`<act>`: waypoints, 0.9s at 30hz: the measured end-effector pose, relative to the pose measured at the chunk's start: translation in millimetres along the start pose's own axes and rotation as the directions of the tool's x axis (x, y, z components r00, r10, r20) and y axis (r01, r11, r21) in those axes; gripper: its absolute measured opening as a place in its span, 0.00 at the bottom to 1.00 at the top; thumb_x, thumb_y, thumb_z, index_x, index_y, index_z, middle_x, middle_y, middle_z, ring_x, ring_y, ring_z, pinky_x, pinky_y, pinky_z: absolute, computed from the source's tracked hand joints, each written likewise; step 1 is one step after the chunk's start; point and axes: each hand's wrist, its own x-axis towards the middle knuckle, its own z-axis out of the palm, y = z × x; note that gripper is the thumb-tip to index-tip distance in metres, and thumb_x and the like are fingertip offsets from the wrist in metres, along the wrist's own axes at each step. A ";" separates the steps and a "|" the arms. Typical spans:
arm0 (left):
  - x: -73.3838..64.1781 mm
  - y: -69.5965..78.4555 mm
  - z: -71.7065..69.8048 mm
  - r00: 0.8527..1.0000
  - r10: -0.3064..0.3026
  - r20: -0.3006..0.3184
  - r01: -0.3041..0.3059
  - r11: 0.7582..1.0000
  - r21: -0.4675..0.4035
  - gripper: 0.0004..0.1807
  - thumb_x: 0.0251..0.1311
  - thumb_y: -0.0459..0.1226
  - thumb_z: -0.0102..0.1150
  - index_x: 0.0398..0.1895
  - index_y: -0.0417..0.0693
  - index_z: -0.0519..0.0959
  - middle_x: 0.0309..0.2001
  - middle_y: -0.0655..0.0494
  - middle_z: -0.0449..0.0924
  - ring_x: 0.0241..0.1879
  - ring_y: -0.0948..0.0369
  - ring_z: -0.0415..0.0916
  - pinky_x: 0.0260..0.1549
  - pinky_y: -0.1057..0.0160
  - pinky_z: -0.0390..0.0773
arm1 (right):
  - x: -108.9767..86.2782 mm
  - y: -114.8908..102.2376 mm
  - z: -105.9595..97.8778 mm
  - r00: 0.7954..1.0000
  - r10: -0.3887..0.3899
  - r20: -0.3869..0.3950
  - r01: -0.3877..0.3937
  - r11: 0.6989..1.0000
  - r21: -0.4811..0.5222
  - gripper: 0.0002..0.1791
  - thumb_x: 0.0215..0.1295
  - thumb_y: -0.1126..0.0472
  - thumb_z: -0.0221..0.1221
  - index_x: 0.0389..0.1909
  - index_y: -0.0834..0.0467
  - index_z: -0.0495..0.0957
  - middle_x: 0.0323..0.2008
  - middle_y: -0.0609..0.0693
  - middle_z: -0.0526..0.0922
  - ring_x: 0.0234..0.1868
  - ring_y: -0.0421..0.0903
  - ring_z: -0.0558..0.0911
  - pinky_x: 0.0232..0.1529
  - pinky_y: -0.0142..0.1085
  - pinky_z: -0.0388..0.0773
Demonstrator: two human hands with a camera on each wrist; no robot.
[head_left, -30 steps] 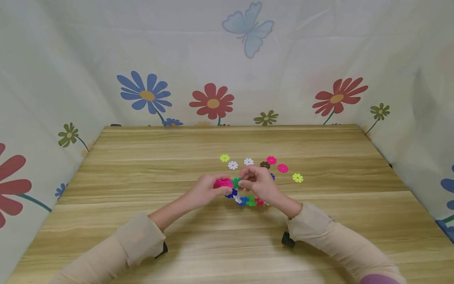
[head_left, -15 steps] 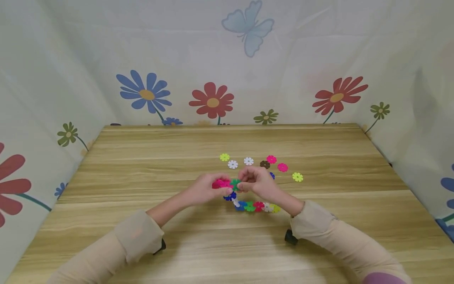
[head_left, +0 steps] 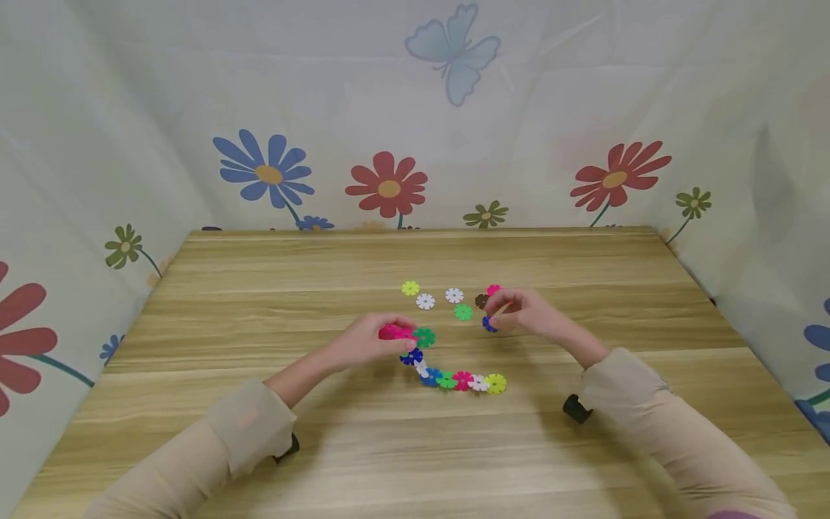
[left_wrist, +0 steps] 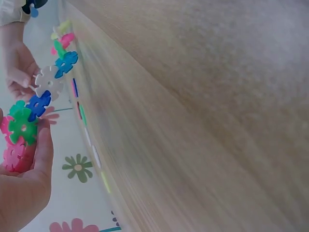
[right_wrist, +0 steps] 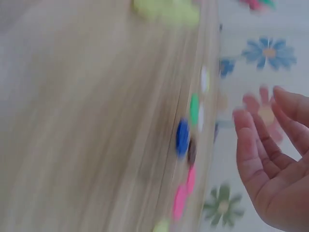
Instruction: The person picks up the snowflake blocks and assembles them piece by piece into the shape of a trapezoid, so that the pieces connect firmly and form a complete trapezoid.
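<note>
My left hand point(head_left: 366, 340) pinches the pink discs point(head_left: 405, 333) at one end of a chain of interlocking plastic snowflake discs point(head_left: 431, 377). A green disc point(head_left: 424, 337) juts out past its fingertips. From the grip the chain curves down and right, through dark blue, white, blue, green and pink, to a yellow disc point(head_left: 496, 383). In the left wrist view, the thumb lies along the green disc point(left_wrist: 23, 126). My right hand point(head_left: 534, 317) hovers by a loose blue disc point(head_left: 488, 324). The right wrist view shows its fingers point(right_wrist: 247, 145) spread, holding nothing, apart from that disc point(right_wrist: 182, 137).
More loose discs lie on the wooden table point(head_left: 311, 288) beyond the hands: yellow point(head_left: 411, 288), white point(head_left: 454, 295), green point(head_left: 463, 312), brown point(head_left: 482, 301) and pink point(head_left: 494, 290). A flower-printed curtain point(head_left: 519, 130) encloses the back and sides.
My right hand has let go of the green disc at the chain's end and moved right to the blue one. The left hand keeps its grip, shifted slightly left with the chain.
</note>
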 end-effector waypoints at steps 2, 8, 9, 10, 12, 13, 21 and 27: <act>0.7 -1.3 0.4 1.000 0.004 -0.001 -0.004 1.000 -0.002 0.23 0.53 0.51 0.56 0.50 0.52 0.74 0.43 0.55 0.78 0.41 0.61 0.73 0.37 0.66 0.75 | -1.7 10.0 -13.1 0.999 0.048 -0.008 -0.048 0.998 -0.051 0.15 0.56 0.65 0.57 0.42 0.69 0.73 0.41 0.63 0.74 0.34 0.47 0.76 0.38 0.46 0.76; 1.9 -3.5 0.9 1.000 0.015 -0.003 -0.015 1.000 -0.005 0.23 0.53 0.50 0.57 0.50 0.51 0.74 0.43 0.55 0.78 0.41 0.61 0.73 0.36 0.67 0.75 | -9.1 34.8 -42.9 0.995 0.100 -0.028 -0.103 0.981 -0.164 0.15 0.56 0.66 0.56 0.44 0.68 0.72 0.39 0.61 0.75 0.31 0.47 0.74 0.31 0.40 0.75; 2.0 -3.4 1.0 1.000 0.017 -0.003 -0.017 1.000 -0.008 0.23 0.53 0.50 0.57 0.50 0.51 0.74 0.42 0.55 0.78 0.41 0.61 0.74 0.36 0.67 0.75 | -10.2 37.7 -46.2 0.994 0.104 -0.028 -0.107 0.979 -0.172 0.15 0.56 0.67 0.55 0.44 0.69 0.72 0.38 0.62 0.75 0.31 0.46 0.73 0.29 0.39 0.75; 2.1 -3.3 0.9 1.000 0.018 -0.001 -0.018 1.000 -0.012 0.23 0.53 0.50 0.57 0.50 0.51 0.74 0.42 0.55 0.78 0.41 0.61 0.74 0.36 0.67 0.75 | -11.0 40.1 -49.0 0.993 0.113 -0.032 -0.117 0.976 -0.183 0.14 0.56 0.67 0.55 0.44 0.69 0.72 0.38 0.61 0.75 0.30 0.45 0.72 0.28 0.38 0.74; 2.3 -2.9 0.9 1.000 0.018 0.001 -0.018 1.000 -0.019 0.23 0.53 0.50 0.57 0.50 0.51 0.74 0.41 0.55 0.78 0.40 0.62 0.74 0.35 0.67 0.75 | -12.6 44.3 -53.2 0.990 0.135 -0.039 -0.140 0.971 -0.193 0.15 0.56 0.68 0.56 0.44 0.69 0.72 0.37 0.61 0.74 0.28 0.44 0.71 0.25 0.37 0.73; 2.5 -2.8 1.1 1.000 0.018 0.003 -0.018 0.999 -0.026 0.23 0.53 0.50 0.57 0.50 0.50 0.74 0.41 0.55 0.78 0.39 0.62 0.74 0.35 0.67 0.75 | -13.2 46.2 -54.7 0.988 0.146 -0.043 -0.152 0.968 -0.198 0.15 0.55 0.68 0.56 0.44 0.70 0.72 0.37 0.61 0.74 0.27 0.44 0.70 0.25 0.36 0.73; 2.0 0.7 1.6 1.000 -0.001 0.002 0.001 0.999 -0.035 0.21 0.54 0.45 0.57 0.51 0.49 0.73 0.42 0.54 0.78 0.40 0.61 0.74 0.36 0.67 0.76 | -16.6 64.5 -61.9 0.995 0.089 -0.032 -0.094 0.971 -0.218 0.17 0.48 0.63 0.64 0.38 0.66 0.74 0.30 0.55 0.74 0.27 0.42 0.69 0.21 0.33 0.71; -9.1 23.7 -3.2 1.000 0.000 0.010 0.000 1.000 -0.020 0.20 0.56 0.41 0.55 0.51 0.43 0.72 0.42 0.50 0.78 0.40 0.60 0.74 0.35 0.67 0.75 | -17.0 71.4 -62.6 0.996 0.081 -0.046 -0.091 0.951 -0.294 0.15 0.48 0.64 0.63 0.36 0.66 0.74 0.27 0.53 0.72 0.27 0.43 0.69 0.22 0.31 0.70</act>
